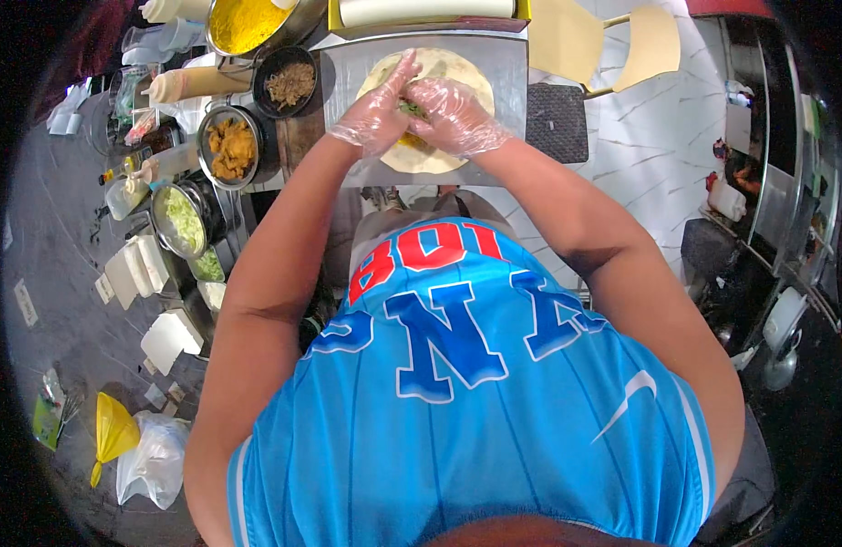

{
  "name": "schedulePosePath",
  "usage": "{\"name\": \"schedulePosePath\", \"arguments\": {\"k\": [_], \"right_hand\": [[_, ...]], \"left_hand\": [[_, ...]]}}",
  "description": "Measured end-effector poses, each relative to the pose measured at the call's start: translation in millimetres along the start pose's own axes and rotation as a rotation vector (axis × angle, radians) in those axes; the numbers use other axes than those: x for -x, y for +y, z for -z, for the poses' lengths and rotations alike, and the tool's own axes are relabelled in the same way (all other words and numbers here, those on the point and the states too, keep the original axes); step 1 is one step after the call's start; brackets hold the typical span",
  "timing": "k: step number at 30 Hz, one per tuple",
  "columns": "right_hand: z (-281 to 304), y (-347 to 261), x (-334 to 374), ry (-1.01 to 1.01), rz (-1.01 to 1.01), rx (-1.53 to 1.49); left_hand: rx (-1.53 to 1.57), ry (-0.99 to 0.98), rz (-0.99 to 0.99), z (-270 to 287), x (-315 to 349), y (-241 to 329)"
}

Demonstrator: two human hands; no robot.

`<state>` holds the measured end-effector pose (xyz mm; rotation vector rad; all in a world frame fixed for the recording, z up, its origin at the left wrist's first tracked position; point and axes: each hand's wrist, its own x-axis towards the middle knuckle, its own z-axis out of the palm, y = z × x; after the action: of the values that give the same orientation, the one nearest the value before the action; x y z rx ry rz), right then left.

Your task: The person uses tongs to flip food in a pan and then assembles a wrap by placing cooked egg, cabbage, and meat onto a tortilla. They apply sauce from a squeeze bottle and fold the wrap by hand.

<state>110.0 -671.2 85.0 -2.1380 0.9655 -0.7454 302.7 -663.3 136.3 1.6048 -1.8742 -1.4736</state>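
A pale round flatbread (466, 75) lies on a sheet of paper (346, 66) at the top middle. Chopped green leaves (412, 108) and some yellow filling (415, 142) show at its centre. Both my hands wear clear plastic gloves and cup the filling from either side. My left hand (377, 111) has its fingers stretched out, pointing away from me along the filling's left side. From the right, my right hand (454, 117) reaches over the filling, its fingers bent and apart from the thumb. The hands partly cover the filling, and their fingertips nearly meet.
To the left stand a pan of shredded meat (291, 86), a bowl of fried pieces (231, 149), a bowl of shredded lettuce (184, 219) and a sauce bottle (188, 85). Yellow food fills a large bowl (247, 23). A roll box (427, 13) sits behind the flatbread, a beige chair (567, 41) right.
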Motion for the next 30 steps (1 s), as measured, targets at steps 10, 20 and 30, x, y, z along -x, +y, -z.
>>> {"name": "schedulePosePath", "arguments": {"k": [10,20,30], "right_hand": [[-2,42,8,-0.047,0.185,0.157],[27,-6,-9,0.194,0.140,-0.059],[9,41,-1,-0.039,0.240,0.308]], "left_hand": [[0.488,-0.129,0.055,7,7,-21],[0.656,-0.055,0.155,13,14,1],[0.774,-0.130,0.167,28,18,-20]]}}
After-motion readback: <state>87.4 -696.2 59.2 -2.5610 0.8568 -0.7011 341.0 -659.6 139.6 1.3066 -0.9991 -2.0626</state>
